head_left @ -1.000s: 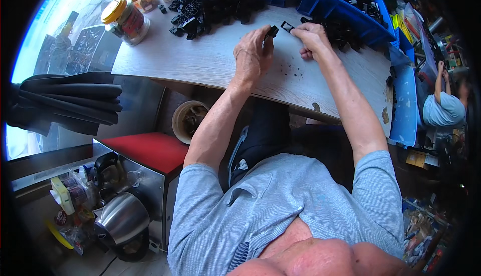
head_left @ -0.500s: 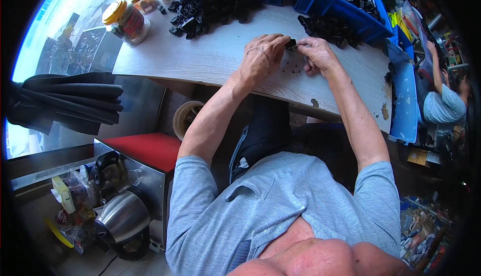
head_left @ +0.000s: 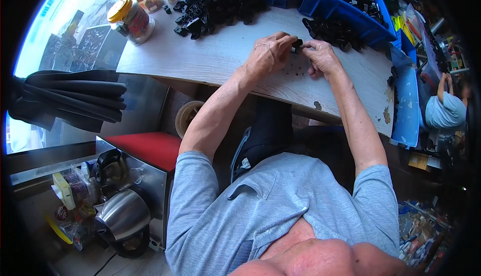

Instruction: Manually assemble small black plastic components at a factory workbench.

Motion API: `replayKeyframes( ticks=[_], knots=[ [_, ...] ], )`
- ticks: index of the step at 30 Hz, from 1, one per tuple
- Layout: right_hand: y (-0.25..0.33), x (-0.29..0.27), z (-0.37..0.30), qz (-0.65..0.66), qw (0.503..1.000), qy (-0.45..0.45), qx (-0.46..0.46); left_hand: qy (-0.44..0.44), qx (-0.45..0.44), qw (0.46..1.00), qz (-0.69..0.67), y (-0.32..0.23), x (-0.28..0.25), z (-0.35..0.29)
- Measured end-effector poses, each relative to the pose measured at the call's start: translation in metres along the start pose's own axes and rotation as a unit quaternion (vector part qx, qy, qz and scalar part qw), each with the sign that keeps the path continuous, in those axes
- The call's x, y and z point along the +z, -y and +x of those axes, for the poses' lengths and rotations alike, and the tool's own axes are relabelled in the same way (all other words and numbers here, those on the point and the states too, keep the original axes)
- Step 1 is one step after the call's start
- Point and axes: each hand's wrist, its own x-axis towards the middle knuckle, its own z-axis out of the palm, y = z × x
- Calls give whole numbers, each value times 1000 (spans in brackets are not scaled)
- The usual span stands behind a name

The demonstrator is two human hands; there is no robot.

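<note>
Above the pale wooden tabletop [head_left: 225,63], my left hand [head_left: 271,54] is closed round a small black plastic part [head_left: 297,45], which sticks out past its fingertips. My right hand [head_left: 322,58] comes up to the part from the right, thumb and forefinger pinched together near its edge. Whatever is in that pinch is too small to make out. Dark crumbs [head_left: 298,70] are scattered on the wood below. A heap of black plastic parts [head_left: 220,13] lies beyond my left hand, and another black heap [head_left: 333,33] lies beyond my right.
Blue bins [head_left: 313,6] of black parts line the back, with another blue bin [head_left: 405,100] at the right edge. Lidded jars [head_left: 131,23] stand at the back left. Lower left are a steel kettle [head_left: 125,216] and a red-topped cabinet [head_left: 145,148]. A co-worker [head_left: 443,109] is at far right.
The black part has tilted a little in my left hand, and my right fingers remain close beside it. The whole view has shifted slightly. At far right, the co-worker's raised arm has come down.
</note>
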Motion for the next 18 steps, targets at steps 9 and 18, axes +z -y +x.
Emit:
replayKeyframes(
  ticks=[9, 18],
  knots=[
    [1, 5, -7, -14, 999, -30, -36, 21, 22, 998, 58, -6, -4, -4],
    [-8, 3, -3, -39, 998, -21, -43, 34, 49, 998, 29, -6, -4, -3]
  ],
)
